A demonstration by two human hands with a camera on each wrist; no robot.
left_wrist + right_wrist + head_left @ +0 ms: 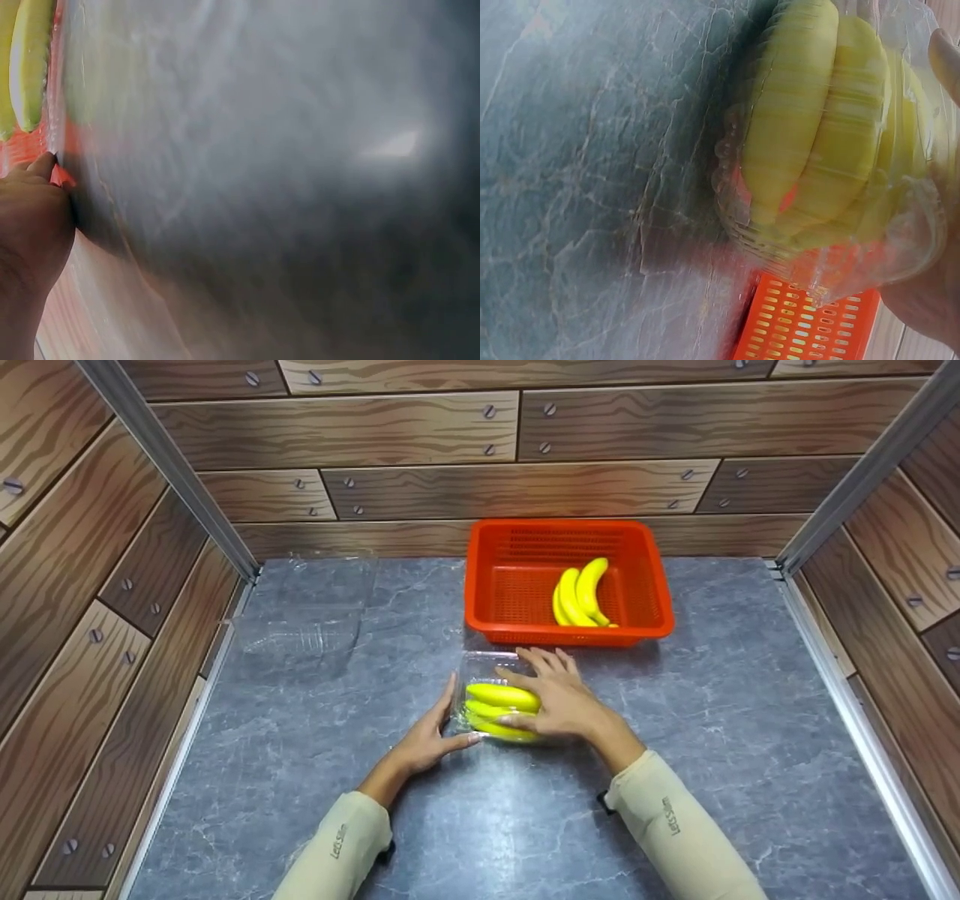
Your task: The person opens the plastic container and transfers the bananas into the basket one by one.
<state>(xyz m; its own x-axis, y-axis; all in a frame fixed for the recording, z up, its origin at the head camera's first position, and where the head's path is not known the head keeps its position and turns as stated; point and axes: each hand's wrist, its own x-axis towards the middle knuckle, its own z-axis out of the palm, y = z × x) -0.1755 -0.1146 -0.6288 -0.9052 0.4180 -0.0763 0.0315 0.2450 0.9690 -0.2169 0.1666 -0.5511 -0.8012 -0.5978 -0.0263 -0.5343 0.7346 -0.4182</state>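
Note:
A clear plastic clamshell box [480, 666] lies in front of the basket with several yellow bananas [501, 695] inside. Its plastic wraps round them in the right wrist view, where the bananas [791, 105] lie side by side. My left hand [424, 742] is at the box's left side, fingers straight, the thumb at the near left corner. Across the top and right side of the box rests my right hand [561, 699], its fingers spread. The left wrist view catches only part of the left hand [34, 217] beside the plastic edge.
Behind the box stands a red plastic basket [480, 619] holding several more bananas [574, 596]. Another clear clamshell box [300, 634], lid raised, is at the back left. Wood-patterned walls [420, 431] enclose the grey marbled table [750, 720] at the back and both sides.

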